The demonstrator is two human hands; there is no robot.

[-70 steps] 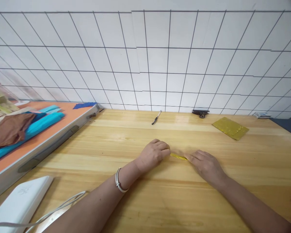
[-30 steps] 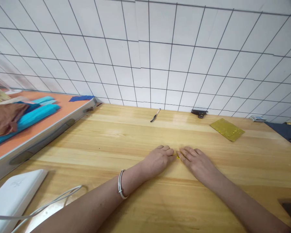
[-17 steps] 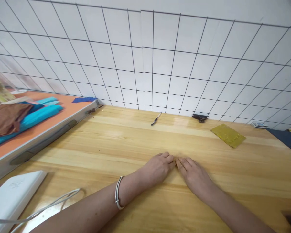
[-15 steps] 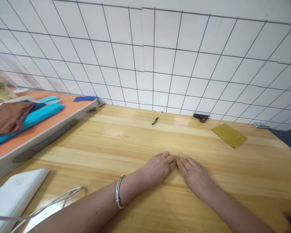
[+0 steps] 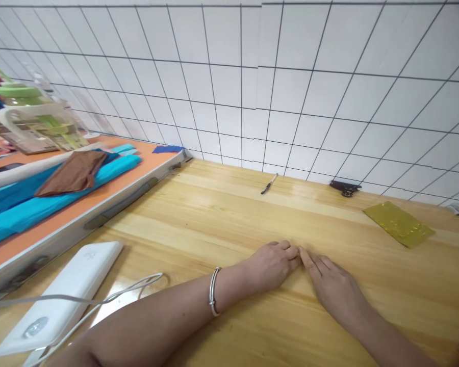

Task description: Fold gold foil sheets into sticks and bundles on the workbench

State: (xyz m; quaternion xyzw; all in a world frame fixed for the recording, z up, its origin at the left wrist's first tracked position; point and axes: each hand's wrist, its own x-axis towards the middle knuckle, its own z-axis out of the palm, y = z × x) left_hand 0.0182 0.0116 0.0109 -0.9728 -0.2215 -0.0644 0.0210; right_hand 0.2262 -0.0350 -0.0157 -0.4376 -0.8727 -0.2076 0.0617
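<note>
My left hand [image 5: 273,266], with a silver bangle [image 5: 213,291] on its wrist, rests low over the wooden table [image 5: 214,219]. Its fingers are curled in a pinch. My right hand [image 5: 334,280] comes from the other side, fingers pressed together and tips touching those of the left. Whatever sits between the fingertips is hidden or too small to name. A gold-coloured sheet or packet [image 5: 400,224] lies beyond the right hand, apart from it.
A pen [image 5: 270,183] and a black clip [image 5: 346,187] lie near the tiled wall. To the left are a white power bank [image 5: 61,300] with a cable [image 5: 137,283], and an orange surface [image 5: 137,168] bearing blue rolls [image 5: 80,183], brown material [image 5: 72,173] and a green-lidded cup [image 5: 19,92].
The view has swung left, so everything sits further right and more of the orange surface shows. Both hands stay together at the fingertips, with little visible movement.
</note>
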